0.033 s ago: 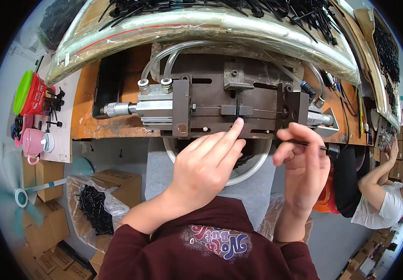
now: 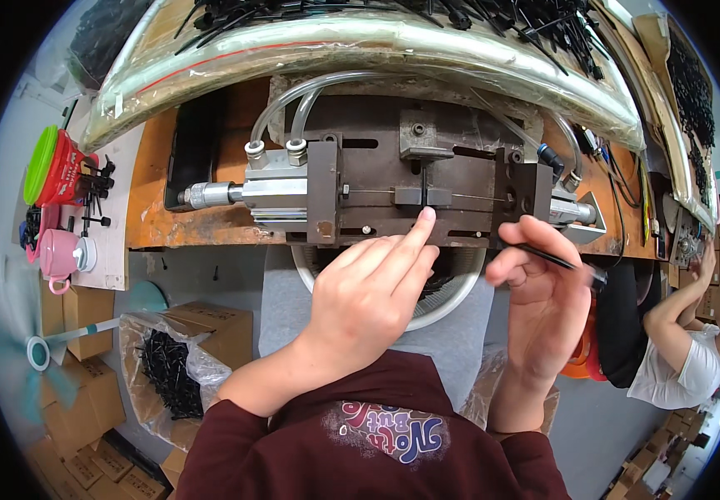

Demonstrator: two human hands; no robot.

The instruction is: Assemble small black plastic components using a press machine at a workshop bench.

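Note:
My left hand (image 2: 366,287) reaches over the front of a dark metal fixture (image 2: 376,171). Its index finger is stretched out, the tip at the lower end of a thin black stem (image 2: 424,185) standing between two small grey jaws (image 2: 410,197). The other fingers are partly bent with nothing seen in them. To the right of the fixture's front edge, my right hand (image 2: 543,304) pinches a thin black plastic stem (image 2: 547,256) between thumb and fingers. Its thicker head (image 2: 598,277) is blurred and points right.
Clear hoses (image 2: 326,81) and metal cylinders (image 2: 276,196) flank the fixture. A tray (image 2: 393,46) of black stems lies behind it. A white-rimmed basket (image 2: 447,308) sits below. A bagged box (image 2: 168,371) of black parts stands lower left. A co-worker (image 2: 681,358) is at right.
The stem in my right hand has tilted, its head end swinging slightly down. The right fingers have shifted a little; my left hand stays nearly in place.

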